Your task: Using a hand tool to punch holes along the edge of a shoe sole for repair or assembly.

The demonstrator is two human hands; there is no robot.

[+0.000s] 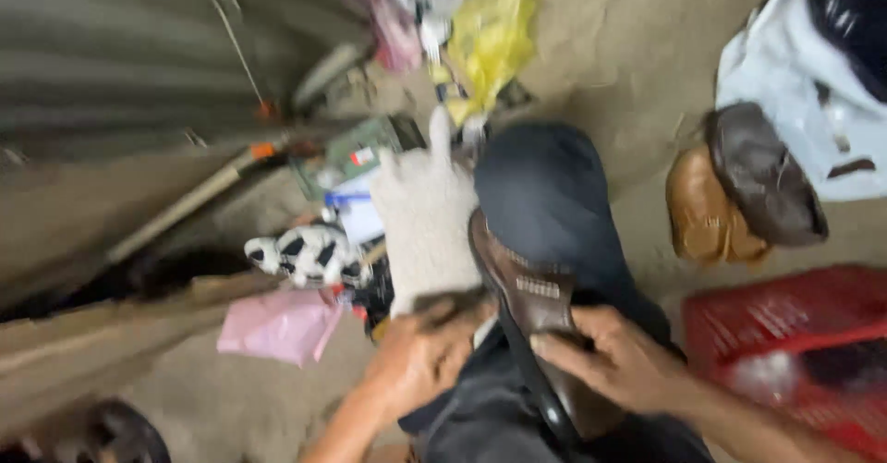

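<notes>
A dark brown leather shoe [531, 292] lies sole-side toward me across my knee, which is clad in dark trousers [545, 195]. My right hand [624, 361] grips the shoe near its heel end. My left hand [420, 357] holds the lower edge of a whitish knitted cloth or glove [425, 218] that stands up beside the shoe's toe. The picture is blurred by motion.
A tan shoe [702, 218] and a dark brown shoe [762, 176] sit on the concrete floor at right, below a white bag [795, 84]. A red plastic crate [795, 343] is at lower right. Pink plastic [277, 324], a black-and-white toy [305, 255], yellow bag [490, 38] and clutter lie left.
</notes>
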